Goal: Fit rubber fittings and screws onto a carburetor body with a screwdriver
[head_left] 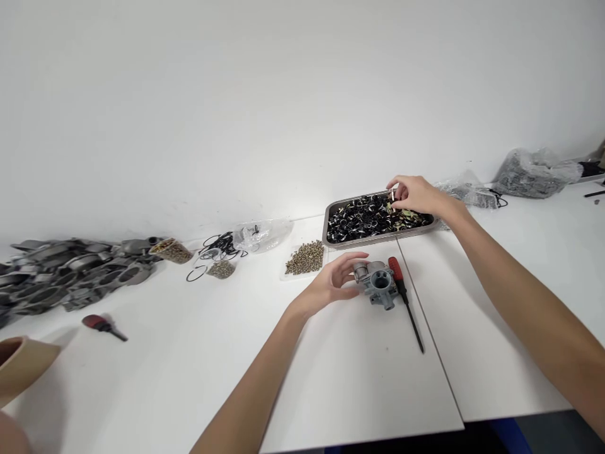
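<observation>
A grey metal carburetor (379,285) rests on the white table in front of me. My left hand (334,282) is at its left side, thumb and fingers apart around that end; whether they touch it I cannot tell. To the right of the carburetor lies a screwdriver (405,296) with a red and black handle, its shaft pointing toward me. Over the right part of a metal tray (363,242) of small black and silvery parts, my right hand (412,194) pinches a small shiny metal piece (392,197), whose exact kind is unclear.
Brass-coloured small parts (305,257) fill a shallow clear tray. Further left are black rings (222,244), a cup of small parts (172,250), piled grey castings (80,271) and another screwdriver (104,326). Plastic bags (534,173) stand at the right by the wall.
</observation>
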{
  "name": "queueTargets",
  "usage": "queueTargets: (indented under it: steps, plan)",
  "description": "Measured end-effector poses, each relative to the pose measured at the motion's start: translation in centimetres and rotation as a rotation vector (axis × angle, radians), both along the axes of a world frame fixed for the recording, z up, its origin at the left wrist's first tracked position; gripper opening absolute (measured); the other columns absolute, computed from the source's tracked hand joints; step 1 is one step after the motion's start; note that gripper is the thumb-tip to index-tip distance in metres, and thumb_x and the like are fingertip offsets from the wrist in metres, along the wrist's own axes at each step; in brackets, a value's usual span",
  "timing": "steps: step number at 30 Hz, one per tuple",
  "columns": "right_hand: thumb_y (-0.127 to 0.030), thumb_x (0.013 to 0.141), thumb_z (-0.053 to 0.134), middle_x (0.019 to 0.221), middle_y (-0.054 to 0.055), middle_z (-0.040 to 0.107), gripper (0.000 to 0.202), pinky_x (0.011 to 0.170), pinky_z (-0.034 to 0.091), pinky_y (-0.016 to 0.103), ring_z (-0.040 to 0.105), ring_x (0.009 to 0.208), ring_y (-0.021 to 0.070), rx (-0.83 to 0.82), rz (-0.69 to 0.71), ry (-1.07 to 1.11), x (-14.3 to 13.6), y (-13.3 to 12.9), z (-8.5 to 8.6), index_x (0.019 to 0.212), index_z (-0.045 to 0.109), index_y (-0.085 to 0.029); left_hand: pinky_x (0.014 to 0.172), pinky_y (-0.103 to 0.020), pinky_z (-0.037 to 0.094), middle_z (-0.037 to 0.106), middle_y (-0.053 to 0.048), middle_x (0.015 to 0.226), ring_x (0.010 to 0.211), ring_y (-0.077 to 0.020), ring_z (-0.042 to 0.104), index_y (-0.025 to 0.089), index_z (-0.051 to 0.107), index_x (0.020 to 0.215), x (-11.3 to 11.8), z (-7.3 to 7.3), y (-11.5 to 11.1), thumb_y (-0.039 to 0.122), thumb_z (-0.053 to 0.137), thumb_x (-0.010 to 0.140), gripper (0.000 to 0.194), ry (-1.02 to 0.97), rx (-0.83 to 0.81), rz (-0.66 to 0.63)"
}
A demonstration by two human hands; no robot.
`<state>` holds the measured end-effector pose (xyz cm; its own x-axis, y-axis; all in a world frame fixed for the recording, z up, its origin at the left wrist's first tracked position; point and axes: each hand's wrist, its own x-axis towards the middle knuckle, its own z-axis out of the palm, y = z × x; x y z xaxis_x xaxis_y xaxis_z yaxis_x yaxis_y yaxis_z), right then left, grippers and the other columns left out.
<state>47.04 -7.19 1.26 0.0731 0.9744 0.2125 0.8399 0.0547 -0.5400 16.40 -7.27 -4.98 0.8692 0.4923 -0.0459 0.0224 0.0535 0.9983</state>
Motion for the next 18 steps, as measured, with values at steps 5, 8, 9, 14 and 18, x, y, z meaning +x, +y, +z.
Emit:
queueTargets:
  steps: [5,8,9,14,18]
  plan:
    - [-0.017,0.08,0.066,0.103,0.008,0.064,0.039,0.073,0.047,0.031,0.06,0.087,0.0196,0.146,0.028,-0.015,-0.9,-0.4,1.3,0.118,0.06,-0.021,0.094,-0.038,0.049,0.066,-0.012,0.119,0.116,-0.0266,0.06,0.019,0.063,0.113,-0.4,0.5,0.6,0.018,0.074,0.071,0.043,-0.089,0.031,0.203]
    - [-0.016,0.081,0.063,0.105,0.009,0.063,0.034,0.075,0.047,0.031,0.058,0.087,0.0192,0.188,0.047,-0.03,-1.4,-0.8,1.8,0.114,0.061,-0.019,0.087,-0.04,0.052,0.069,-0.012,0.109,0.103,-0.0261,0.065,0.017,0.064,0.106,-0.3,0.5,0.7,0.02,0.075,0.07,0.037,-0.097,0.033,0.281]
    - [-0.016,0.081,0.063,0.105,0.009,0.063,0.033,0.075,0.047,0.031,0.058,0.087,0.0192,0.191,0.05,-0.027,-1.6,-0.9,1.9,0.114,0.061,-0.019,0.085,-0.04,0.053,0.07,-0.012,0.106,0.1,-0.0256,0.066,0.016,0.064,0.104,-0.2,0.5,0.6,0.02,0.075,0.07,0.036,-0.094,0.041,0.301]
    - [-0.022,0.08,0.067,0.102,0.009,0.064,0.036,0.072,0.047,0.031,0.058,0.085,0.0193,0.139,0.088,0.065,-3.7,-1.4,2.6,0.115,0.06,-0.019,0.077,-0.037,0.054,0.068,-0.009,0.096,0.089,-0.0219,0.066,0.016,0.062,0.104,0.3,0.3,0.5,0.028,0.075,0.071,0.037,-0.091,0.202,0.454]
    - [-0.023,0.079,0.068,0.097,0.006,0.065,0.036,0.069,0.045,0.029,0.058,0.079,0.0161,0.068,0.235,0.145,-7.5,-1.6,2.2,0.114,0.06,-0.019,0.072,-0.031,0.051,0.063,-0.005,0.095,0.08,-0.0152,0.062,0.02,0.057,0.11,0.4,0.0,0.7,0.033,0.077,0.072,0.045,-0.167,0.383,0.615]
